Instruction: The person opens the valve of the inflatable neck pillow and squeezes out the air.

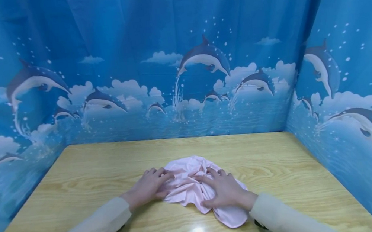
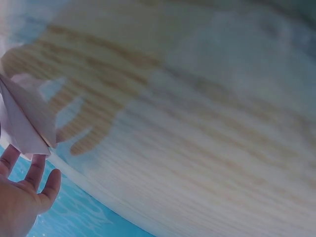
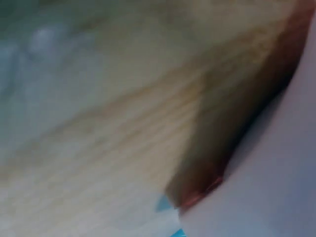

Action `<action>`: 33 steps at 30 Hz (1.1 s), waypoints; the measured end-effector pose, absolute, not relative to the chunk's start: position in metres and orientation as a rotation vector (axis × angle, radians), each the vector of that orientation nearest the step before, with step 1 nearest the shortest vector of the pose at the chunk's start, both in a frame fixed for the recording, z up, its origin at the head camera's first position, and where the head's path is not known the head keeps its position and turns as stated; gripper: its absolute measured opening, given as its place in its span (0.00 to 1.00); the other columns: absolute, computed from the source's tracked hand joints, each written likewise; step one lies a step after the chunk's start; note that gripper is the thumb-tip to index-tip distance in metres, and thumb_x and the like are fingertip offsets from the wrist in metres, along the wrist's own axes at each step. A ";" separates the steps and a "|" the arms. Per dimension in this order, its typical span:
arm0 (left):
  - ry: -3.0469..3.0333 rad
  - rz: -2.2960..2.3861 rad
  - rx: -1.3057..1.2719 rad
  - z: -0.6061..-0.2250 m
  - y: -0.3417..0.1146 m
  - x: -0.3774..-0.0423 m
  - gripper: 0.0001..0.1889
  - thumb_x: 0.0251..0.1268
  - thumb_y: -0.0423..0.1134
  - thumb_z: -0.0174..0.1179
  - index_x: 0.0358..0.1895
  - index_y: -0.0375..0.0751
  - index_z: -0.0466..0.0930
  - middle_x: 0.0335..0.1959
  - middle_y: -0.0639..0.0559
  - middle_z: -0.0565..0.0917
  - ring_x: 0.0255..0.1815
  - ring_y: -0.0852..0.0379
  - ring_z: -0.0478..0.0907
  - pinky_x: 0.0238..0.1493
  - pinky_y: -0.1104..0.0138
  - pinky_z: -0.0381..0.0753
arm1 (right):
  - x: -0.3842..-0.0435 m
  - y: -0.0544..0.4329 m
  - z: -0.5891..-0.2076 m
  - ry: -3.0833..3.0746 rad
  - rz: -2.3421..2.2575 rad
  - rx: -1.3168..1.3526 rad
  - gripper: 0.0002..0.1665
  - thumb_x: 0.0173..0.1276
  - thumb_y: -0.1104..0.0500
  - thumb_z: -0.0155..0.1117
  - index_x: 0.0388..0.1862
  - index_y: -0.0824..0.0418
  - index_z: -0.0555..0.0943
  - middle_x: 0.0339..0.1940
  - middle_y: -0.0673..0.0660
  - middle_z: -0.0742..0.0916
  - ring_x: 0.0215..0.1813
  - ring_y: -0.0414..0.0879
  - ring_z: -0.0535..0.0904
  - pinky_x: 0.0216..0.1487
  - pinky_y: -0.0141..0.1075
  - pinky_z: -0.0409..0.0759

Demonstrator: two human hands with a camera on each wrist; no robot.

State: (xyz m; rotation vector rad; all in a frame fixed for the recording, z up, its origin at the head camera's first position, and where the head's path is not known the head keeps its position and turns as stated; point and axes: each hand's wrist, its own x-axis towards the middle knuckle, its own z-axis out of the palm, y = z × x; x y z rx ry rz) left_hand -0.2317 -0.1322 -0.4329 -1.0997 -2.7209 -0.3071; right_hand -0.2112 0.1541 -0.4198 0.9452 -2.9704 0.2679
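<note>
A crumpled pale pink cloth (image 1: 188,192) lies bunched on the wooden table, its folds gathered toward the middle. On its left edge rests my left hand (image 1: 150,186), fingers loosely bent over the fabric. The left wrist view has spread fingers (image 2: 35,173) touching a fold of the cloth (image 2: 29,118); the thumb is out of sight there. My right hand (image 1: 225,190) lies on the right part of the cloth with its fingers spread across the folds. In the right wrist view the cloth (image 3: 266,182) fills the lower right, blurred, and hides most of that hand.
The wood-grained table (image 1: 103,165) extends on all sides of the cloth. A blue curtain (image 1: 137,31) printed with dolphins stands behind it and along both sides. Light glares on the tabletop near the front.
</note>
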 end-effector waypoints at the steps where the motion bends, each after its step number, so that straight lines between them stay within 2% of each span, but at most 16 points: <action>1: -2.720 -0.310 -1.102 -0.433 -0.132 -0.231 0.24 0.52 0.52 0.62 0.54 0.54 0.73 0.50 0.52 0.75 0.45 0.51 0.71 0.47 0.56 0.69 | -0.211 0.154 -0.420 -2.966 0.258 0.945 0.46 0.48 0.29 0.59 0.68 0.36 0.60 0.65 0.61 0.68 0.56 0.67 0.69 0.45 0.63 0.68; 9: -2.757 -0.308 -1.090 -0.432 -0.131 -0.231 0.24 0.52 0.52 0.62 0.54 0.54 0.73 0.50 0.54 0.75 0.46 0.52 0.71 0.48 0.57 0.69 | -0.209 0.151 -0.427 -2.951 0.188 0.920 0.40 0.56 0.36 0.54 0.68 0.39 0.60 0.67 0.62 0.67 0.57 0.66 0.69 0.47 0.62 0.68; 15: -2.770 -0.315 -1.097 -0.431 -0.131 -0.231 0.24 0.53 0.52 0.62 0.55 0.55 0.72 0.51 0.53 0.75 0.46 0.52 0.70 0.49 0.57 0.68 | -0.208 0.150 -0.425 -2.954 0.208 0.910 0.37 0.58 0.38 0.54 0.68 0.40 0.61 0.67 0.61 0.68 0.57 0.65 0.69 0.47 0.60 0.69; 24: -2.772 -0.292 -1.090 -0.431 -0.132 -0.231 0.24 0.53 0.52 0.62 0.55 0.56 0.72 0.51 0.53 0.75 0.46 0.51 0.71 0.48 0.57 0.68 | -0.205 0.155 -0.422 -2.914 0.304 0.880 0.43 0.58 0.31 0.52 0.70 0.43 0.58 0.69 0.61 0.65 0.59 0.63 0.68 0.50 0.58 0.68; 27: -2.776 -0.296 -1.095 -0.431 -0.132 -0.232 0.24 0.53 0.52 0.62 0.55 0.56 0.72 0.51 0.53 0.75 0.46 0.51 0.71 0.48 0.56 0.68 | -0.200 0.161 -0.422 -2.870 0.259 0.938 0.46 0.54 0.25 0.50 0.70 0.41 0.58 0.70 0.61 0.62 0.62 0.65 0.65 0.51 0.60 0.66; 33: -2.800 -0.307 -1.090 -0.431 -0.132 -0.232 0.24 0.54 0.53 0.61 0.55 0.58 0.72 0.52 0.54 0.74 0.47 0.52 0.70 0.49 0.56 0.68 | -0.189 0.178 -0.425 -2.778 0.187 1.098 0.53 0.46 0.21 0.53 0.70 0.40 0.58 0.72 0.61 0.58 0.65 0.69 0.60 0.53 0.64 0.64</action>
